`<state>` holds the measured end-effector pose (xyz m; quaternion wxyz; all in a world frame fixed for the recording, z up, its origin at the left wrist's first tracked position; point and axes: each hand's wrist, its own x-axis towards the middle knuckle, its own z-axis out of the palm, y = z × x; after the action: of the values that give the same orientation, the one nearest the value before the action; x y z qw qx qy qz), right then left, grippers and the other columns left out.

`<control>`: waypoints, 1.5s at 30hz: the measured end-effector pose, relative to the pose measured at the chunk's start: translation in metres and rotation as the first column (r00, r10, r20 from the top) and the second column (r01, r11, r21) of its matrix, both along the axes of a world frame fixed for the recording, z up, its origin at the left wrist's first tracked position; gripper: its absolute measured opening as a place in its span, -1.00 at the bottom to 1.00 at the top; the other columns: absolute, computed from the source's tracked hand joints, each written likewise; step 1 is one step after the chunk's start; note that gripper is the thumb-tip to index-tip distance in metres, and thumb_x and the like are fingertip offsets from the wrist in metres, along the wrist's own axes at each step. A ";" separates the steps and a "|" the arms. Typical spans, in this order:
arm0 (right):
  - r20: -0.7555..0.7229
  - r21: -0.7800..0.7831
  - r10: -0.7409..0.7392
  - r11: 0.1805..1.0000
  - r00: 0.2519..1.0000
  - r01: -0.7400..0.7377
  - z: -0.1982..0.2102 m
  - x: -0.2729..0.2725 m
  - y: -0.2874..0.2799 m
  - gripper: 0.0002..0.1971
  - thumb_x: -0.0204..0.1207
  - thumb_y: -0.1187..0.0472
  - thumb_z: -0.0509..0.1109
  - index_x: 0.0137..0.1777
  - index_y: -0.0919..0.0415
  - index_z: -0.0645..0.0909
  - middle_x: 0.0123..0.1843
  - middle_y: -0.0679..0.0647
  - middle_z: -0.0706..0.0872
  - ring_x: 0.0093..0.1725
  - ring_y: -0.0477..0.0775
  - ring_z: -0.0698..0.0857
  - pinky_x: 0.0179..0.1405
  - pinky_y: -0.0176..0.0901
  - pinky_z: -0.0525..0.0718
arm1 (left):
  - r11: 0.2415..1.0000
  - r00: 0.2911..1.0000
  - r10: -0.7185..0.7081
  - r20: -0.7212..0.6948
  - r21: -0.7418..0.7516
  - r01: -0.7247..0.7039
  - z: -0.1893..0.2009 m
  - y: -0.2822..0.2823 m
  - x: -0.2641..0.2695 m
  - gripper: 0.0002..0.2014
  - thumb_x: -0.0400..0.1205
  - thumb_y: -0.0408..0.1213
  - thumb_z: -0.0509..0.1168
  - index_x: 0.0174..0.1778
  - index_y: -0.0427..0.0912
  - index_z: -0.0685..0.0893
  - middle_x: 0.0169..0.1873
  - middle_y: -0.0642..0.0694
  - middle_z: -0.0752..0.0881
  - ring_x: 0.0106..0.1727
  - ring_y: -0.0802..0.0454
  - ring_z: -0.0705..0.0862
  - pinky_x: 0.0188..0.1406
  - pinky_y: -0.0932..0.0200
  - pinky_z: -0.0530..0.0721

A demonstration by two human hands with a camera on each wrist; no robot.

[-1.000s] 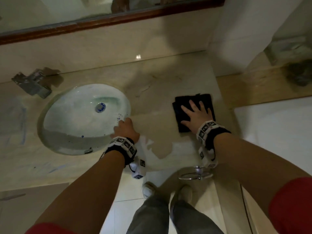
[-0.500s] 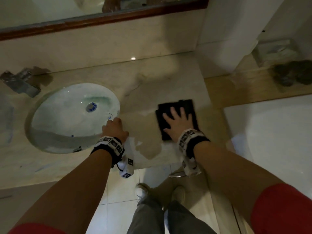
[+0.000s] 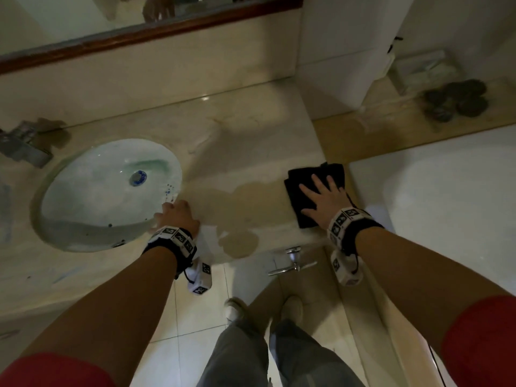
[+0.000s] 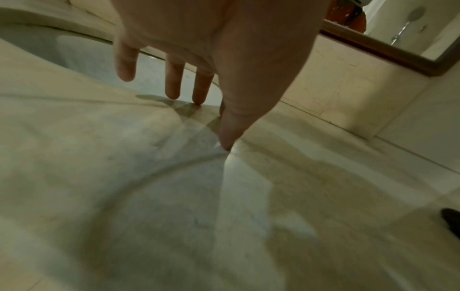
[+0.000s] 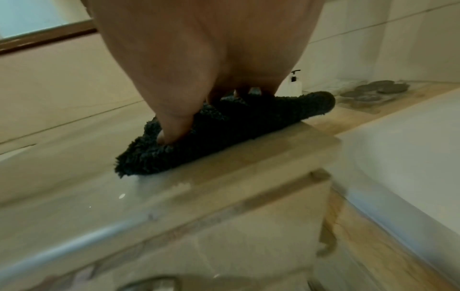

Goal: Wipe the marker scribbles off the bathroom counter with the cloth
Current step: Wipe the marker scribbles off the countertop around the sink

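Cloth (image 3: 312, 191) is soft, shaggy and light, so keep your flat right hand (image 3: 325, 202) pressing its middle; left hand (image 3: 176, 215) rests open, empty.

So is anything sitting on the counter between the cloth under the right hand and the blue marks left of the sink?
No loose object. The right hand presses the cloth flat at the counter's right end. The sink and the left hand at its rim lie between it and the faint blue marks.
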<state>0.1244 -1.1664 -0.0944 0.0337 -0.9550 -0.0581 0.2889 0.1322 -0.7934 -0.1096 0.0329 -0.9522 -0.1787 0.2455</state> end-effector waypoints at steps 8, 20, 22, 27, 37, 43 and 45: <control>-0.020 -0.030 -0.085 0.996 0.996 0.085 -0.001 -0.062 -0.005 -0.25 0.62 -0.32 0.09 0.68 -0.28 -0.24 0.74 -0.04 -0.32 0.70 0.31 -0.25 0.65 0.25 0.06 | 0.997 0.998 0.066 -0.005 -0.033 -0.067 0.009 -0.003 -0.028 -0.38 0.41 0.20 0.33 0.30 -0.01 0.37 0.27 -0.24 0.44 0.31 -0.40 0.47 0.24 -0.37 0.52; -0.011 -0.041 -0.093 0.995 0.996 0.093 0.009 -0.075 0.112 -0.28 0.65 -0.28 0.07 0.68 -0.27 -0.23 0.73 -0.05 -0.33 0.70 0.32 -0.25 0.64 0.35 -0.02 | 0.961 0.990 0.055 0.129 -0.275 -0.018 0.034 0.055 -0.074 -0.67 0.72 -0.09 0.08 0.39 0.07 0.51 0.49 -0.08 0.38 0.47 -0.23 0.35 0.37 -0.40 0.34; 0.000 -0.024 -0.067 0.998 0.998 0.067 0.008 -0.072 0.147 -0.28 0.65 -0.28 0.08 0.68 -0.27 -0.22 0.73 -0.05 -0.33 0.69 0.33 -0.25 0.64 0.37 -0.04 | 0.971 0.992 0.112 0.051 -0.218 -0.098 0.039 0.073 -0.081 -0.69 0.69 -0.15 0.10 0.35 0.03 0.50 0.44 -0.16 0.36 0.45 -0.31 0.32 0.36 -0.45 0.33; 0.033 -0.003 0.029 1.000 0.999 -0.029 0.005 -0.068 0.232 -0.29 0.64 -0.29 0.07 0.68 -0.27 -0.20 0.73 -0.03 -0.32 0.69 0.33 -0.26 0.61 0.42 -0.02 | 0.975 1.000 0.010 0.007 -0.222 -0.008 0.040 0.105 -0.098 -0.67 0.64 -0.18 0.18 0.33 0.03 0.48 0.42 -0.14 0.38 0.45 -0.32 0.32 0.31 -0.51 0.36; 0.072 0.030 0.218 0.975 0.973 -0.220 -0.002 -0.080 0.369 -0.28 0.62 -0.29 0.11 0.68 -0.27 -0.17 0.74 -0.02 -0.29 0.68 0.36 -0.26 0.57 0.47 -0.06 | 0.890 0.993 0.041 0.109 -0.456 0.013 0.041 0.146 -0.111 -0.57 0.67 -0.06 0.15 0.49 0.14 0.43 0.49 0.04 0.48 0.48 -0.09 0.45 0.37 -0.48 0.33; 0.028 0.049 0.278 0.959 0.960 -0.279 0.004 -0.084 0.392 -0.27 0.60 -0.28 0.16 0.68 -0.27 -0.11 0.74 -0.03 -0.25 0.69 0.34 -0.24 0.59 0.43 -0.03 | 0.943 0.994 0.017 0.110 -0.333 0.021 0.047 0.154 -0.130 -0.58 0.67 -0.14 0.16 0.48 0.15 0.45 0.49 0.05 0.42 0.48 -0.09 0.38 0.33 -0.31 0.40; 0.028 0.122 0.311 0.942 0.950 -0.312 0.009 -0.078 0.379 -0.27 0.60 -0.23 0.20 0.69 -0.22 -0.07 0.75 -0.02 -0.17 0.70 0.29 -0.16 0.62 0.34 0.04 | 0.949 0.990 0.006 0.142 -0.312 0.039 0.052 0.151 -0.131 -0.57 0.66 -0.13 0.18 0.48 0.16 0.46 0.48 0.03 0.41 0.47 -0.11 0.37 0.29 -0.25 0.45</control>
<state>0.0465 -0.7878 -0.0859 0.0471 -0.9311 -0.2262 0.2823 0.0009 -0.6423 -0.0573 -0.1298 -0.9617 -0.1310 0.2025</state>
